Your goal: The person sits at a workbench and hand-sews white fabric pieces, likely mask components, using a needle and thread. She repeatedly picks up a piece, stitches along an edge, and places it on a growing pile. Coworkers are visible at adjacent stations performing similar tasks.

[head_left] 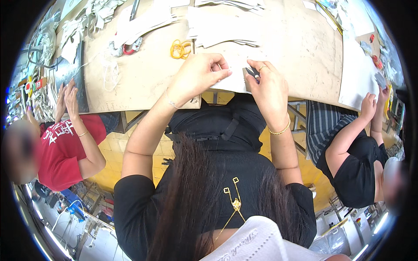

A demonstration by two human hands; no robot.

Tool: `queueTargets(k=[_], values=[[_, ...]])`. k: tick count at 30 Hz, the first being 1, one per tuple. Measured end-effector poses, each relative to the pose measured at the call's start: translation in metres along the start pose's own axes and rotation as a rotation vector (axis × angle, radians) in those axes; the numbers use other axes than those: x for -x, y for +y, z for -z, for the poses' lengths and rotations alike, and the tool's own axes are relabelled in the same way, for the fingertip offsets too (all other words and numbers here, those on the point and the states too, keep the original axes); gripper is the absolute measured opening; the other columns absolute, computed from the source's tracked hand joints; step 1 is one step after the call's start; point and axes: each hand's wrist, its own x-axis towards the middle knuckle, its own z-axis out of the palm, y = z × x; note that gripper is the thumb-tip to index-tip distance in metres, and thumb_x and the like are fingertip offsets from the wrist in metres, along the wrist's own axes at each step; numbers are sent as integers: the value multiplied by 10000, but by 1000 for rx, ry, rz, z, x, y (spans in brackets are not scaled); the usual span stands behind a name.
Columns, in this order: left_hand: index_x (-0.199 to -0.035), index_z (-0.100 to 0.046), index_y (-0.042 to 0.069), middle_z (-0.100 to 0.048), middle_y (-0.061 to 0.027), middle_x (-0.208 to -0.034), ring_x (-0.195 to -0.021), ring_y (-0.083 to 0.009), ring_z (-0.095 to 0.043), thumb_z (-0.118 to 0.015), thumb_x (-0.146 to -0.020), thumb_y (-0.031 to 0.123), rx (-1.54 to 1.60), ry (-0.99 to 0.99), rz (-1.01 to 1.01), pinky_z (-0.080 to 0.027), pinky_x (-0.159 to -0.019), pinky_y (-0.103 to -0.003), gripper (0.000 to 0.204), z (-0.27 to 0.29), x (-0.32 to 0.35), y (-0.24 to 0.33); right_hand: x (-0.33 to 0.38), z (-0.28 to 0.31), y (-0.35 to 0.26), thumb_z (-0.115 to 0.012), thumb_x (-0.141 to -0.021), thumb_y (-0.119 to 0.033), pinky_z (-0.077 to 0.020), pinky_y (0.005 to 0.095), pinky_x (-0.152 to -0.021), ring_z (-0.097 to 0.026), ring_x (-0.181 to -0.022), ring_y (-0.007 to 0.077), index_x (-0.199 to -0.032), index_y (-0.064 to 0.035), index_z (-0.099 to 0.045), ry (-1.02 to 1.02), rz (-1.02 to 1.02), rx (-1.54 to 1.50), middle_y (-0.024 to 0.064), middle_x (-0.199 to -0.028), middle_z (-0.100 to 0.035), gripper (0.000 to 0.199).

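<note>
My left hand (200,74) is closed in a pinch at the table's near edge, thumb and forefinger on the tip of a white cloth piece (235,81). The white piece spans the space between my hands and hangs to the table edge. Just to its right, the fingers of my right hand (271,87) are bent around a small dark tool (251,74) that resembles thread snips; my fingers hide much of it. Beyond my left hand lies a bundle of yellow rubber bands (180,49). A stack of white cut pieces (224,27) rests farther back.
On the tan table (305,48), scissors with red-and-grey handles (128,47) and loose white thread (111,74) lie to the left. Someone in a red shirt (65,148) sits at left, another person in black (355,174) at right. A yellow-and-black strip (329,17) lies far right.
</note>
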Motion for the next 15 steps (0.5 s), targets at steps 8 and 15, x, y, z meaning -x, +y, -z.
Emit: queueTargets(k=[8,15], values=[[-891,-707,36,-695,-120,-744,-713,-258,-692,-715,-870,234,-99,1,-56,-527,-700,-370,199,-1,2,0,-12,-6,2,-674,-855,-81,-553,398,-841,-716,-915,335,-1080,24,-720,21,-41,-84,205,-1030,-728,253],[-932,-731,46,-629,-11,-685,-632,-82,-552,-718,-904,230,-130,231,-115,-466,-606,-271,186,47,-5,-20,-22,7,13,-683,-899,-94,-555,363,-848,-739,-920,300,-1111,-1,-739,119,-123,-85,207,-1017,-740,238]])
